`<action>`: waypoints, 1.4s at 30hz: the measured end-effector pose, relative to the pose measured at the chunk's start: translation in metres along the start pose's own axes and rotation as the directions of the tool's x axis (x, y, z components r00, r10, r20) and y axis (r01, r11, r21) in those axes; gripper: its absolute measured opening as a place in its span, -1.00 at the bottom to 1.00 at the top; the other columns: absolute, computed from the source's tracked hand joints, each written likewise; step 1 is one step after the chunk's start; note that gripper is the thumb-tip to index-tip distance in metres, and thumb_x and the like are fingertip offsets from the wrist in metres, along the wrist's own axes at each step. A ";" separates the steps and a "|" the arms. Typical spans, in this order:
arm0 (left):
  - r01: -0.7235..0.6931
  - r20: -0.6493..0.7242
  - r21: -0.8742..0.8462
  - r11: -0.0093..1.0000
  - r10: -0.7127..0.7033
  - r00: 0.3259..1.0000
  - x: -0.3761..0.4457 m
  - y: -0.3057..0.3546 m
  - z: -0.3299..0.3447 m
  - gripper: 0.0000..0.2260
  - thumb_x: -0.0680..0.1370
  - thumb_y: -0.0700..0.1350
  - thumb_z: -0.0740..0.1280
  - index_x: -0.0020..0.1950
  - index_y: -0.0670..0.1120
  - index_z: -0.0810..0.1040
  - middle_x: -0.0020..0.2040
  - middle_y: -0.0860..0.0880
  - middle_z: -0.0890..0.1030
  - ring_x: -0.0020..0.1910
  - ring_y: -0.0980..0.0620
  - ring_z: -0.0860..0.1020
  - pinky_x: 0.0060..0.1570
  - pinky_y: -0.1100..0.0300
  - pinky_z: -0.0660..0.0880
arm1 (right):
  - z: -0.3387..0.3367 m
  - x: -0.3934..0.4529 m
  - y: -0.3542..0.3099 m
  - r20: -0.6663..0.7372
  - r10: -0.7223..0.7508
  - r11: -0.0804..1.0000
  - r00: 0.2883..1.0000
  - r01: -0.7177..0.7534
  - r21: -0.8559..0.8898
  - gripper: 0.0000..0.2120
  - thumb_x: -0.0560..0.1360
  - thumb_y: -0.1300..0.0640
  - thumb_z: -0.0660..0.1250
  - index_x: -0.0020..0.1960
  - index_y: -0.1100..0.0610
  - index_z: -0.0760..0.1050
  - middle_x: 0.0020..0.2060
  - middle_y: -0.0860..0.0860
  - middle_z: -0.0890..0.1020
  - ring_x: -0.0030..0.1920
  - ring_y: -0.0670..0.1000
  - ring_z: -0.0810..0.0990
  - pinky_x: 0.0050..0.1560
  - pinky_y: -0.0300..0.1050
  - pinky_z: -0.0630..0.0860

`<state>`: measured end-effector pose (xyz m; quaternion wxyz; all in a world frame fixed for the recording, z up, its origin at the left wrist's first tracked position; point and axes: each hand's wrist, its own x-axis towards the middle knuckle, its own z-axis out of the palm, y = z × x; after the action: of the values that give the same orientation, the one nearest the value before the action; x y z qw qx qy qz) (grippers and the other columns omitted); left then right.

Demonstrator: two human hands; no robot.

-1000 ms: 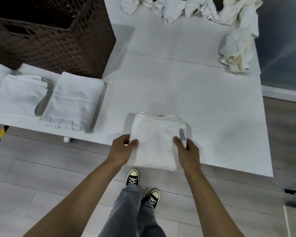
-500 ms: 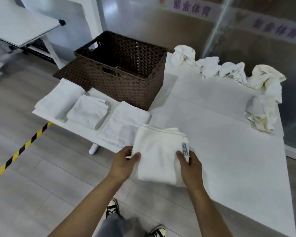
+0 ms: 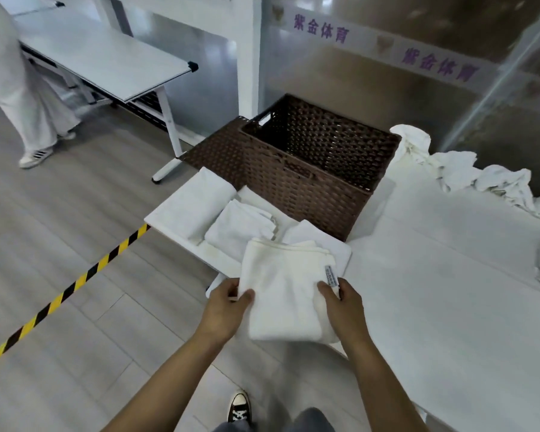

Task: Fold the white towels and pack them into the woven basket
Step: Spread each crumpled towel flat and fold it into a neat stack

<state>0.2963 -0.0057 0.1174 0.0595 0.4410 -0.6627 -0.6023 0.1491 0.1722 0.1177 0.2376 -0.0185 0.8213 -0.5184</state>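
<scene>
1. The left hand [image 3: 228, 304] gripped the left edge of a folded towel [image 3: 282, 291], thumb on top and fingers curled beneath.
2. The right hand [image 3: 343, 302] gripped the right edge of the same towel, thumb pressed on its upper face, just below a small sewn label [image 3: 331, 275].
3. The folded towel was held between both hands above the near left corner of the white table [image 3: 449, 307]; its near edge hung past the table edge, over the floor. Whether its far edge touched the towel below could not be told.
4. Three further folded towels lay in a row on the table's left end — a long one [image 3: 197, 207] outermost, a smaller one [image 3: 239, 227] beside it, and a third [image 3: 321, 244] partly hidden under the held towel.
5. The woven basket [image 3: 309, 182] stood on the table just behind that row, dark brown, open at the top; no towel showed in the visible part of its interior.
6. A flat woven panel [image 3: 219, 151] of the same brown lay touching the basket's left side.
7. Unfolded towels [image 3: 468, 173] lay crumpled along the table's far and right edges, well apart from the hands.
8. A yellow-and-black tape line [image 3: 66, 291] ran across the grey floor on the left.
9. A second table [image 3: 100, 57] stood at upper left, with another person's leg in pale trousers [image 3: 16, 88] beside it.
10. The wearer's own dark shoe [image 3: 239, 410] showed at the bottom edge — below the forearms.
</scene>
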 end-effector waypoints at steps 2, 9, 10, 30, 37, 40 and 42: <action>0.029 -0.021 -0.006 1.000 -0.029 0.999 0.010 -0.002 -0.014 -0.88 0.59 -0.11 0.39 0.12 -0.02 0.56 0.02 0.05 0.64 0.01 0.05 0.61 0.01 0.12 0.54 | 0.018 0.010 -0.010 0.046 0.005 0.998 0.999 -0.002 -0.059 -0.81 0.59 0.12 0.35 -0.18 0.11 0.47 -0.32 -0.04 0.49 -0.28 -0.03 0.44 -0.27 -0.17 0.31; 0.172 -0.024 -0.132 0.976 -0.177 0.984 0.049 0.001 -0.033 -0.93 0.56 -0.17 0.36 -0.01 -0.16 0.56 0.00 -0.21 0.64 0.02 -0.21 0.64 0.05 -0.15 0.59 | 0.058 0.071 -0.047 0.165 -0.096 0.964 0.982 0.133 -0.231 -0.91 0.56 0.06 0.39 -0.01 0.07 0.58 -0.15 -0.03 0.66 -0.10 0.01 0.61 -0.16 -0.17 0.46; 0.198 -0.018 -0.168 0.966 -0.204 0.979 0.054 0.003 -0.035 -0.90 0.57 -0.17 0.36 0.01 -0.19 0.56 0.04 -0.23 0.64 0.04 -0.22 0.64 0.05 -0.16 0.60 | 0.064 0.082 -0.054 0.182 -0.115 0.953 0.976 0.160 -0.258 -0.92 0.56 0.05 0.39 0.01 0.05 0.58 -0.15 -0.06 0.66 -0.10 -0.01 0.61 -0.17 -0.17 0.45; 0.293 -0.433 0.028 0.956 -0.253 0.865 0.207 -0.006 -0.019 -0.61 0.50 0.00 0.49 0.21 -0.04 0.40 0.06 0.03 0.58 0.00 0.01 0.57 -0.09 0.10 0.52 | 0.218 0.295 -0.080 0.473 -0.273 0.728 0.838 0.501 -0.467 -0.76 0.53 0.04 0.41 0.17 0.05 0.55 0.01 0.07 0.68 0.03 0.18 0.60 0.07 0.09 0.54; 0.000 -0.259 0.844 0.536 0.408 0.875 0.223 -0.018 -0.018 -0.34 0.42 -0.13 0.54 0.48 -0.02 0.40 0.45 -0.19 0.39 0.35 -0.28 0.40 0.34 -0.13 0.35 | 0.231 0.289 -0.052 0.413 -0.612 0.312 0.674 0.686 -0.658 -0.48 0.42 0.20 0.51 0.35 0.04 0.50 0.18 0.07 0.59 0.13 0.14 0.53 0.10 0.07 0.37; -0.082 -0.051 0.929 0.362 0.343 0.938 0.235 -0.031 -0.019 -0.45 0.50 -0.06 0.47 0.48 0.03 0.43 0.51 -0.18 0.39 0.48 -0.35 0.31 0.43 -0.22 0.28 | 0.239 0.282 -0.043 0.554 -0.660 0.215 0.508 0.834 -0.508 -0.60 0.53 0.19 0.39 0.35 0.03 0.53 0.27 0.05 0.59 0.25 0.11 0.55 0.22 0.08 0.42; -0.084 -0.037 0.913 0.398 0.286 0.958 0.238 -0.036 -0.018 -0.53 0.63 0.07 0.25 0.54 0.05 0.35 0.58 -0.17 0.29 0.56 -0.35 0.17 0.49 -0.26 0.20 | 0.238 0.279 -0.032 0.631 -0.587 0.230 0.508 0.851 -0.472 -0.61 0.61 0.04 0.29 0.42 0.02 0.49 0.38 0.05 0.54 0.40 0.10 0.47 0.38 0.12 0.38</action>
<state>0.1821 -0.1716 -0.0158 -0.0580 0.3812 -0.9176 -0.0964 -0.0075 -0.1207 -0.0416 0.0653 -0.5799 0.7936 -0.1719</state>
